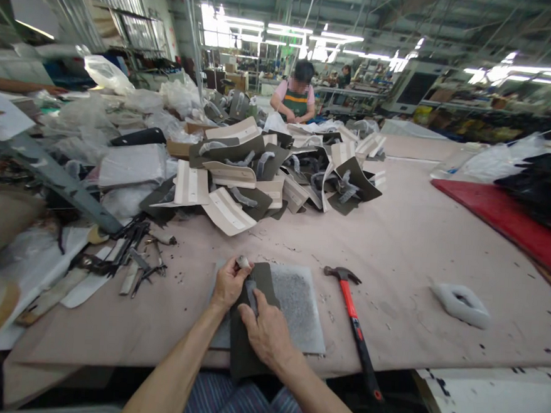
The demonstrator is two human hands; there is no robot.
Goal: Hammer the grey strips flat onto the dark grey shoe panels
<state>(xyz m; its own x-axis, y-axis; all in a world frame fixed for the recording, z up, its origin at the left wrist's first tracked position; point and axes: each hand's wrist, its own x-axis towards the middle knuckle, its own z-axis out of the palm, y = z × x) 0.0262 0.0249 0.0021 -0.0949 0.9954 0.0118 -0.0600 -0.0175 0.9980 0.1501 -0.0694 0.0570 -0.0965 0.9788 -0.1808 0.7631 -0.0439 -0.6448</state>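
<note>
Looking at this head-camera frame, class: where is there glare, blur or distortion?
Head view: ceiling lights blow out to white glare; edges bend and smear, with the left clutter blurred; the centre is sharp, both hands, left and right, and the hammer crisp under soft, even light.

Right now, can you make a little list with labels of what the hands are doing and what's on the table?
left hand: pinches a small pale piece at the top edge of the dark green piece
right hand: presses flat on the dark green piece
under it: grey slab
to the right: red-handled hammer, white block
to the left: metal tools
behind: pile of cut pieces
far end: a person working
</note>
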